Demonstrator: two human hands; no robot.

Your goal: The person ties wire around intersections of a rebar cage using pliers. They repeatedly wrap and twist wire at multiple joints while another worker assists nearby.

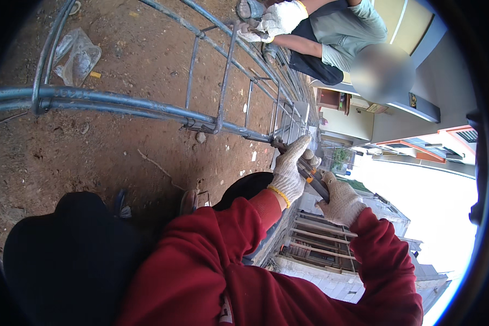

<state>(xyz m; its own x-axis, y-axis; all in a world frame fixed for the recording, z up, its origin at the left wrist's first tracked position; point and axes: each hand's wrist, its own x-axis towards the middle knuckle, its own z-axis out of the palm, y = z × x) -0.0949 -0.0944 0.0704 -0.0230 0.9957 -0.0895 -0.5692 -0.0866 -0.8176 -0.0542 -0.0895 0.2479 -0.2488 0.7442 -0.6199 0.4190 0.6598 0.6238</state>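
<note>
My left hand (290,169), in a white knit glove with a yellow cuff edge, is closed at the near end of a steel rebar cage (146,105). A dark tool with orange marks (316,183), possibly pliers or cutters, runs from there to my right hand (340,200). That hand, gloved the same way, is closed around the tool's dark handle. The tool's jaws are hidden behind the left glove. The cage has long bluish bars joined by rectangular stirrups (226,79). Across the cage, a co-worker's gloved hands (280,22) are at the bars.
The co-worker (339,41) crouches on the far side. Brown dirt ground (119,146) lies under the cage, with a clear plastic bag (79,57) and a thin stick (160,169) on it. A block wall (331,280) and wooden planks (320,239) stand to the right.
</note>
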